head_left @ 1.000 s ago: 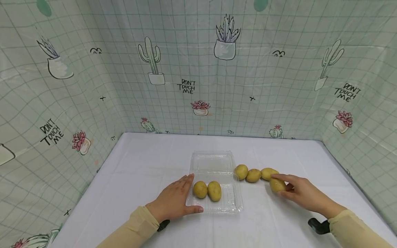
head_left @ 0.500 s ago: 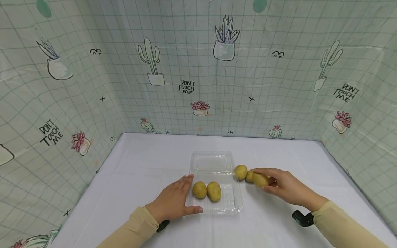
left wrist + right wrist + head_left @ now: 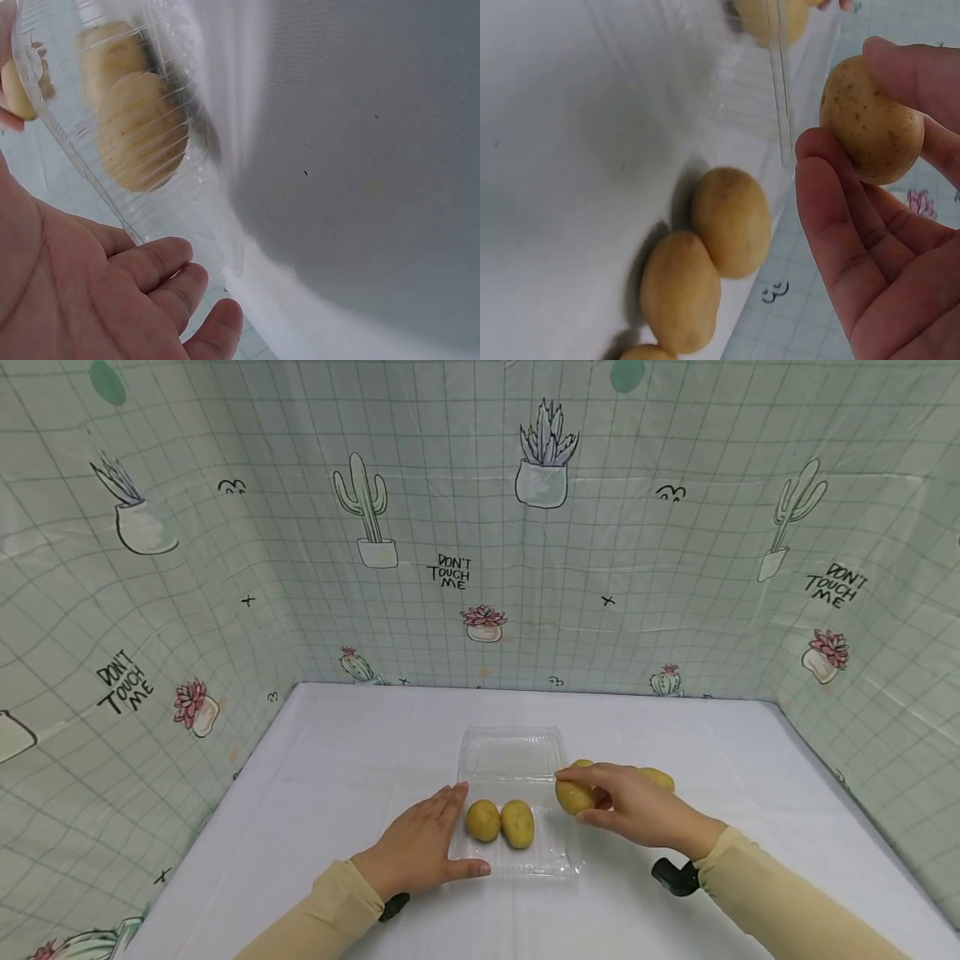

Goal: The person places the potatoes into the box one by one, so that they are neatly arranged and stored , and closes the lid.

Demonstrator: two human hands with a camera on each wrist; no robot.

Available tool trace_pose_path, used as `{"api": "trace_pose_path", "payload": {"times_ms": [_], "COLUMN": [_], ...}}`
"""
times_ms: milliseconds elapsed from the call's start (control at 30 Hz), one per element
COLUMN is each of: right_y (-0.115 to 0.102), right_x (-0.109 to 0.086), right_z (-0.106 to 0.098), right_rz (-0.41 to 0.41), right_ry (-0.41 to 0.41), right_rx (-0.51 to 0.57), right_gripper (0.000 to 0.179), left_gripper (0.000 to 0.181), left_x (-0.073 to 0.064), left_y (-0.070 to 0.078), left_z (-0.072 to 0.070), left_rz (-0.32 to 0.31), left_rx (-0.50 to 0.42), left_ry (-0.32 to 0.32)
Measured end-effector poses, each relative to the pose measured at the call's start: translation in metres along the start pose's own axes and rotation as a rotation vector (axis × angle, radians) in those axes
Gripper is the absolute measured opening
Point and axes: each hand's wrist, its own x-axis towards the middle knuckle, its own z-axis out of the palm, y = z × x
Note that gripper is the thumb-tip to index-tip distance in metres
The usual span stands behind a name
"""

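My right hand [image 3: 637, 802] pinches a yellow potato [image 3: 573, 795] between thumb and fingers, raised over the right edge of a clear plastic clamshell box [image 3: 551, 843]. Inside the box, a rounder potato [image 3: 482, 821] and a longer potato [image 3: 517, 824] lie side by side in the left part. The lid [image 3: 510, 750] is folded back, away from me. At the box's left side rests my left hand [image 3: 420, 839], fingers extended and thumb along the near edge. In the right wrist view, loose potatoes [image 3: 731, 221] lie in a row beside the box; the head view partly hides them.
A white cloth covers the table [image 3: 337, 735]. Behind and on both sides hangs a grid-patterned curtain [image 3: 480, 527] with cactus drawings. Another loose potato [image 3: 660, 778] shows behind my right hand. A black wrist device [image 3: 675, 877] sits under my right wrist.
My right hand has carried the potato leftward from the right end of the row to the box's right edge. My left hand and the box have stayed in place.
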Motion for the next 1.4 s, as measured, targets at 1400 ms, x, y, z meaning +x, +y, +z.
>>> {"api": "trace_pose_path", "payload": {"times_ms": [1400], "right_y": [-0.005], "right_x": [0.025], "right_z": [0.046], "right_rz": [-0.034], "right_ry": [-0.072], "right_rx": [-0.439], "right_gripper": [0.054], "left_gripper": [0.109], "left_x": [-0.001], "left_y": [0.000], "left_z": [0.001], "left_rz": [0.017], "left_rx": [-0.007], "left_ry": [0.019]}}
